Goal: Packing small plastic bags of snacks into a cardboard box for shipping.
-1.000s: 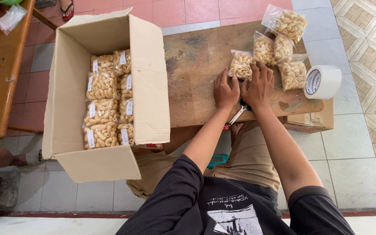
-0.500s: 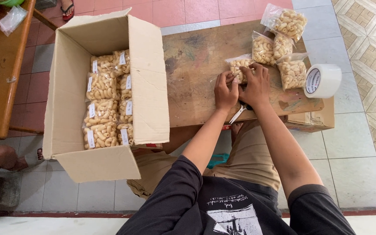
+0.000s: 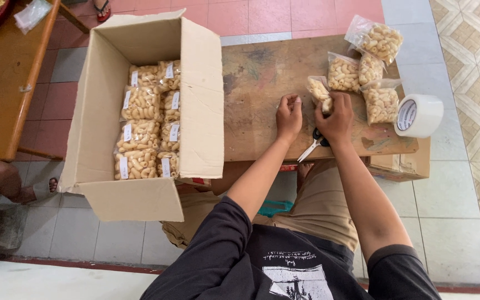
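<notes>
Clear snack bags (image 3: 362, 78) lie on the table; white-labelled ones (image 3: 148, 119) fill the cardboard box (image 3: 201, 100).

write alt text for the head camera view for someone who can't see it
Seen from above, a person's right hand grips a clear snack bag over a wooden table, the left hand fisted beside it. Scissors, more bags and a tape roll lie nearby; an open cardboard box holds packed bags.

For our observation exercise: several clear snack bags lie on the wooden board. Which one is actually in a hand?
The leftmost bag, gripped by the right hand. The other four bags lie untouched further right, near the tape roll.
</notes>
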